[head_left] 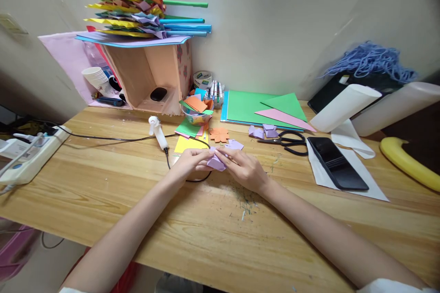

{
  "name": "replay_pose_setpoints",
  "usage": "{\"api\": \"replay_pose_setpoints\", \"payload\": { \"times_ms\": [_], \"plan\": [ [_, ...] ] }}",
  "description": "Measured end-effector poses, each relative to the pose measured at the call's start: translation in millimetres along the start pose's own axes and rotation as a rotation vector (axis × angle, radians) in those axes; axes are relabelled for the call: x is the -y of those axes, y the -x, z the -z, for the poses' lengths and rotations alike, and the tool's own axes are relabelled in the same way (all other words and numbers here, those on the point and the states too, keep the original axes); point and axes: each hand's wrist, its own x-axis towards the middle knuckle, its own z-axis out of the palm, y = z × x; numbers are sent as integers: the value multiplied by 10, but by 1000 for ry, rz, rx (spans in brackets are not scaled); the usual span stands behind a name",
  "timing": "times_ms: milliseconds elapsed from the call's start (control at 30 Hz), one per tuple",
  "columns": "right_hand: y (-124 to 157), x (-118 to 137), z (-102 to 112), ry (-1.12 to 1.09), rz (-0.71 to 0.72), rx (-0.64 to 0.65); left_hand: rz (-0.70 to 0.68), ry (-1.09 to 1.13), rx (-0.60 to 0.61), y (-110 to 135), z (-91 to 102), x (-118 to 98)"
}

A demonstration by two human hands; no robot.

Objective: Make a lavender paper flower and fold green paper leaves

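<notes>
leaning at the left, a nested stack of white paper cups stood beside an open-fronted pinkish box, which held one dark oval object. a white glue gun sat on the wooden tabletop. next came a clear bowl heaped with orange, green and blue paper scraps, and just beyond it a cluster of markers, their holder hard to make out.

nearer, at the centre, the left hand pinched one side of a small folded lilac piece between thumb and fingers; the right hand had its fingers closed narrowly on the other side. the work seemed to be at a folding or pressing step, and the next move appeared to call for a steady pinch with the edges lined up. whether the piece touched the table could not be told.

to the right, two loose lilac shapes lay near black scissors, then a dark phone rested on white paper.
</notes>
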Motion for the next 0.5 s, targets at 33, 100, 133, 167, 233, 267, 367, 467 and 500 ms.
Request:
{"api": "replay_pose_setpoints", "payload": {
  "times_ms": [33, 100, 133, 167, 233, 267, 367, 467, 500],
  "plan": [
    [1, 0, 1, -27, -9, -11, -7, -5, -7, 0, 1, 1],
    [-4, 3, 6, -128, -51, -33, -15, -19, -37, -11, 9, 8],
    [-11, 6, 11, -200, -92, -49, -26, -34, -54, -22, 14, 15],
    [-20, 11, 16, -280, -154, -73, -43, -56, -73, -36, 19, 25],
    [-42, 26, 23, -465, -340, -106, -90, -121, -106, -70, 32, 55],
    [-54, 34, 22, -570, -453, -105, -114, -158, -115, -87, 38, 74],
    [-79, 57, -10, -931, -735, -23, -176, -243, -99, -125, 54, 134],
    [-83, 65, -72, -1190, -867, 47, -220, -307, -50, -132, 53, 169],
    [-82, 65, -92, -1230, -899, 49, -230, -327, -40, -128, 48, 173]
  ]
}}
